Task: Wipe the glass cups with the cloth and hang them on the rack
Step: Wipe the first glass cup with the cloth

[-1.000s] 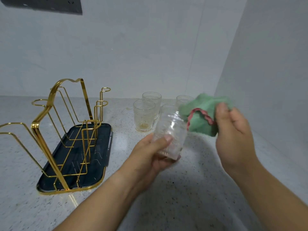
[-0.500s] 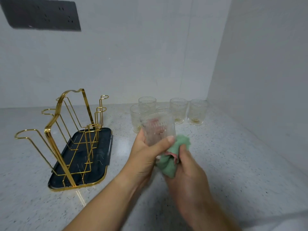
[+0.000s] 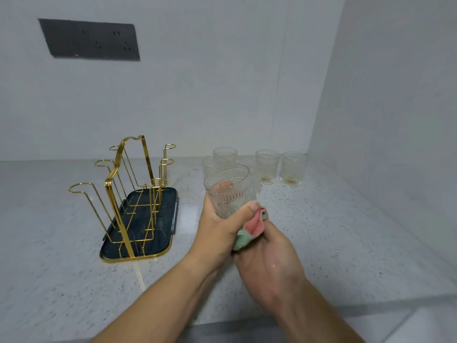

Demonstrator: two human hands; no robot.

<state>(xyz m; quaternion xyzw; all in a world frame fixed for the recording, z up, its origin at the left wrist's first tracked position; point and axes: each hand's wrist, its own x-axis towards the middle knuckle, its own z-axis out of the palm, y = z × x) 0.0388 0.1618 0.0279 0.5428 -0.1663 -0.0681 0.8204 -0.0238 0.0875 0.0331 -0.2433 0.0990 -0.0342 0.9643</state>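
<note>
"Four cups at the back (image 3: pixel 267 167) stand upright on the counter (image 3: pixel 346 231), near the corner. Where is the fifth?" asks the desk.

"In the air, just in front of them," says the photographer. "The left hand (image 3: pixel 218 231) wraps the ribbed glass cup (image 3: pixel 230 191) low on its wall, thumb across the near side. Its mouth points up and tilts away from the person, base down toward the palms. The right hand (image 3: pixel 269 258) is curled round the green-and-pink cloth (image 3: pixel 249 227), bunched against the cup's base."

"And the rack?"

"The gold wire rack (image 3: pixel 133 191) sits in its dark tray (image 3: pixel 158 246), left of the cup, every prong bare. The left hand is the nearer one. Hanging, I judge, means turning the cup mouth-down and carrying it left over open counter, where nothing stands between. The side wall (image 3: pixel 383 120) closes off the right. Pink shows through the glass, but whether it is fingers or cloth I cannot tell."
</note>
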